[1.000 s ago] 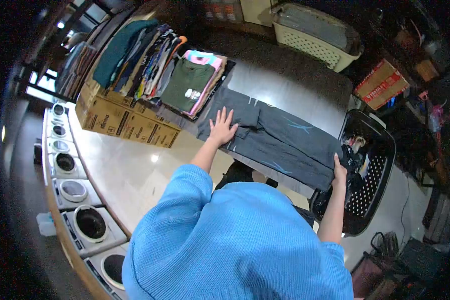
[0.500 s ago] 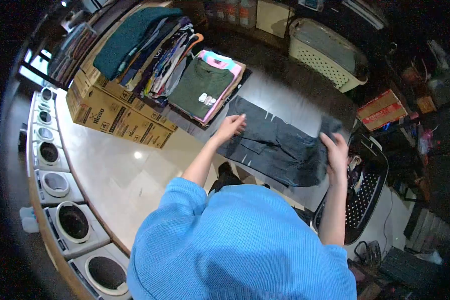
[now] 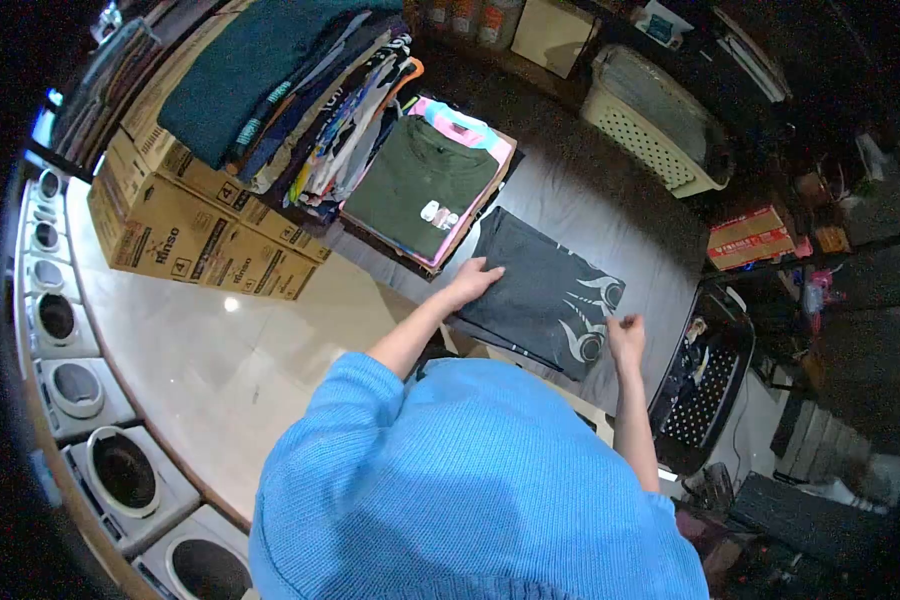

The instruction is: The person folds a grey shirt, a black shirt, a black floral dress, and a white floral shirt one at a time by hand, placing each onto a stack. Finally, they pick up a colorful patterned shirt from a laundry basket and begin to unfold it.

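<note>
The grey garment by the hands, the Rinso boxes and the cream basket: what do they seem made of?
Garment: soft cloth, matt, with a pale print; it lies in flat folds, though the fibre can't be told.
Boxes: probably cardboard, dull brown, with squared edges and dark printing.
Basket: likely moulded plastic, as its wall has regular rows of holes.

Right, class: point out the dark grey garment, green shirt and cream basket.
Dark grey garment (image 3: pixel 530 290), head view, folded cloth's middle.
Green shirt (image 3: pixel 415 185), head view, front fabric.
Cream basket (image 3: pixel 642 145), head view, perforated side wall.
</note>
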`<action>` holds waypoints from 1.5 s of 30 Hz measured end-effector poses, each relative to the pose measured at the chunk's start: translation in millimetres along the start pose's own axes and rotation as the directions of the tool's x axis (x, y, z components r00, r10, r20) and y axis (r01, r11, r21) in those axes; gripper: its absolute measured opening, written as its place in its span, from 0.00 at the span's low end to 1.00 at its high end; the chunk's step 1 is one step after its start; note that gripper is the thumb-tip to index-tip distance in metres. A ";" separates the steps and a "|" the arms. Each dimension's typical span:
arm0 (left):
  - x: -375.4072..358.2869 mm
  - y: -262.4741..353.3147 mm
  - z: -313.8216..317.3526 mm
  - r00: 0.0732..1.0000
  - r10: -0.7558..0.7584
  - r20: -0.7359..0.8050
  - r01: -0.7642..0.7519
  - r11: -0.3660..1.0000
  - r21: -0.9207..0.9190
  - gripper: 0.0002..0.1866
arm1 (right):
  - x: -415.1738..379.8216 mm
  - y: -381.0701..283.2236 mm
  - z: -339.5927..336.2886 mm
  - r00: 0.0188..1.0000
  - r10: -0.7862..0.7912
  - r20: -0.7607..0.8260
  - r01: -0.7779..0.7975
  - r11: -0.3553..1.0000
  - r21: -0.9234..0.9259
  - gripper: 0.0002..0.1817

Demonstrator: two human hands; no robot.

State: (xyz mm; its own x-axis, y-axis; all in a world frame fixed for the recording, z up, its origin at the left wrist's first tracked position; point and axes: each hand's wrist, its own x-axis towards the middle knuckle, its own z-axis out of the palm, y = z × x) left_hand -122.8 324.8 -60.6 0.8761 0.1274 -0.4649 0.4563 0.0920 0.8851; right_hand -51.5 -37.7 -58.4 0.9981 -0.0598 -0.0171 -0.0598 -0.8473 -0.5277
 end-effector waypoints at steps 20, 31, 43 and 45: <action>-46.9 56.9 -4.2 0.677 -0.320 0.663 0.727 0.434 -0.532 0.43 | -99.2 -324.9 -89.5 0.781 -0.465 0.417 0.293 0.863 0.412 0.13; -56.0 13.2 -56.3 0.715 0.209 0.668 0.663 0.104 -0.742 0.40 | -116.0 -225.8 -48.3 0.977 0.054 0.205 -0.175 0.747 0.642 0.26; 70.7 125.2 -159.1 0.929 0.325 0.177 0.126 0.172 -0.977 0.38 | -35.8 -383.5 -46.0 0.895 -0.343 0.285 -0.129 0.412 0.902 0.18; 72.0 109.5 -201.3 0.952 0.301 0.063 0.010 0.174 -0.985 0.37 | -20.6 -395.8 -26.5 0.895 -0.316 0.316 -0.176 0.401 0.899 0.18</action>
State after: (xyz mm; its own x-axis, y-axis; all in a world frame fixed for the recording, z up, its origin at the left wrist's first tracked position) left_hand -41.1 542.8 -1.7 0.9809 0.0865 -0.1745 -0.0646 0.9898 0.1272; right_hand -48.8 285.0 173.3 0.9171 0.3812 -0.1166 -0.1839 0.1452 -0.9722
